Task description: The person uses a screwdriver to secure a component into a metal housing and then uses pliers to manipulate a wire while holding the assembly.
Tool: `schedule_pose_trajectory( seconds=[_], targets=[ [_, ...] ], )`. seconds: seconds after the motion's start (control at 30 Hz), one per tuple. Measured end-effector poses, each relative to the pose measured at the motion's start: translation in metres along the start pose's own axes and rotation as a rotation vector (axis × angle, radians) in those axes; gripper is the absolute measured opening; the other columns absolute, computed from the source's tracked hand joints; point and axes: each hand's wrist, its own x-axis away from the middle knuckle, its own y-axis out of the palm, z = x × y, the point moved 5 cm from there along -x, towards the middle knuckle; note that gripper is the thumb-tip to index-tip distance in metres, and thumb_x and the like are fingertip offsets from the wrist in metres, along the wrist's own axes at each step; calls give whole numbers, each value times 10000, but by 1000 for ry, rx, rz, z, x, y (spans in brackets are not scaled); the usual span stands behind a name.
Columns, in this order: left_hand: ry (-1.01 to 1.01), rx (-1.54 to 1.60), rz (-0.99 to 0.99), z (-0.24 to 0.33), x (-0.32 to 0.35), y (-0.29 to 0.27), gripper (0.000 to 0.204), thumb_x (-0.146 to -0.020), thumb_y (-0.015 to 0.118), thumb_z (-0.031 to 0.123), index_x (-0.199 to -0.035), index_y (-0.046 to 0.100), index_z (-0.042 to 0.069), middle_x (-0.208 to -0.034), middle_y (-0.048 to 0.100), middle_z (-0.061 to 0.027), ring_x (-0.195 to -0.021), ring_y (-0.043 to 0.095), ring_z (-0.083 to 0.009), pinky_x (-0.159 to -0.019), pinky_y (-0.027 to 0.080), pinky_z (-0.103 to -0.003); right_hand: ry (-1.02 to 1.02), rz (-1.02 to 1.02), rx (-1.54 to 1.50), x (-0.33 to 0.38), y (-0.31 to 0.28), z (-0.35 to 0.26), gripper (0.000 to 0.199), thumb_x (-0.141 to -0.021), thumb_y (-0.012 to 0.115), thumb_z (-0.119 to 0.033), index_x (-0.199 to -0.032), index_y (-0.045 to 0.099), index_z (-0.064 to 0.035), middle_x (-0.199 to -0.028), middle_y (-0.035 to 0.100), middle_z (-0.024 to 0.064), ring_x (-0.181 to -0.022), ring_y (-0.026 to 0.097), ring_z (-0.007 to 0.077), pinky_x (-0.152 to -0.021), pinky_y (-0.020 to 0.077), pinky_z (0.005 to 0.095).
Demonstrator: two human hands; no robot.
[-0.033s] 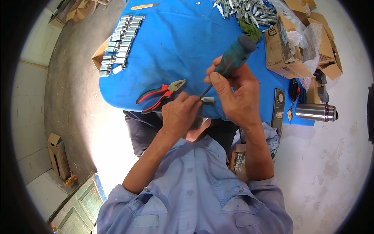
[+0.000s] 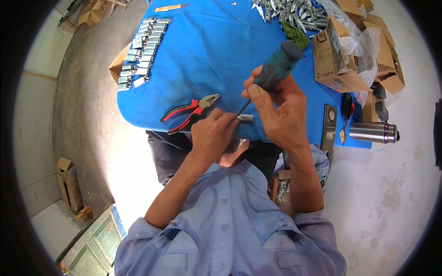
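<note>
near the middle of the frame, a person in a light blue shirt is working over a blue table (image 2: 207, 60), seen from above. the right hand (image 2: 278, 110) is wrapping its fingers closed around the teal handle of a screwdriver (image 2: 275, 69), which is tilting up toward the upper right while its thin shaft is slanting down and left. the tip of the shaft is touching a small silver metal part (image 2: 245, 117) at the centre of the frame. the left hand (image 2: 212, 133) is pinching that part between closed fingertips, holding it just above the near edge of the table.

just left of the left hand, a pair of red-handled pliers (image 2: 189, 111) is lying on the table, jaws pointing right. toward the upper left of the frame, two neat rows of small silver parts (image 2: 142, 50) are lining up along the table edge. at the top right, a loose pile of metal pieces (image 2: 294, 11) is sitting beside a green cloth (image 2: 295, 34) and open cardboard boxes (image 2: 334, 57) with clear plastic bags. at the right edge of the table, a steel flask (image 2: 374, 132) is lying on its side, near a dark flat bar (image 2: 328, 126).
</note>
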Motion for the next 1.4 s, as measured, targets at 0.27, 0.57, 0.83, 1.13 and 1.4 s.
schedule_pose_trajectory(
  seconds=[0.27,0.57,0.83,1.13,1.4],
  targets=[
    [-5,5,-8,0,0,1,126,-871,841,195,-954,786,118,-789,639,-21,-621,664,-229,-547,497,-379,-15,12,5,-1,1,-3,263,-988,718,-78,-1200,619,41,-994,753,125,-941,769,182,-842,604,327],
    [-73,285,-44,9,-8,-32,208,-894,830,84,-1090,769,57,-896,711,-45,-667,659,-126,-590,504,-291,-96,-5,59,9,4,-3,272,-968,752,-70,-1206,642,0,-1020,739,137,-958,776,221,-834,624,349],
    [281,438,189,104,-79,-149,441,-907,809,82,-1330,696,24,-1138,761,-97,-770,655,-83,-612,498,-231,-181,-19,191,11,6,-19,237,-967,742,-44,-1175,638,5,-1013,718,139,-933,766,248,-824,638,375],
    [533,270,166,114,-96,-137,223,-903,792,14,-1125,780,4,-1061,771,-120,-839,728,-195,-724,591,-288,-290,23,200,6,3,-12,286,-925,755,-80,-1173,629,-14,-964,716,137,-921,750,235,-792,601,367],
    [523,212,89,122,-96,-135,274,-911,791,19,-1183,767,0,-1109,773,-115,-940,729,-183,-820,595,-300,-312,110,-137,-16,10,-25,200,-901,777,-99,-991,616,-22,-849,639,41,-751,544,126,-682,502,306]
  ],
)
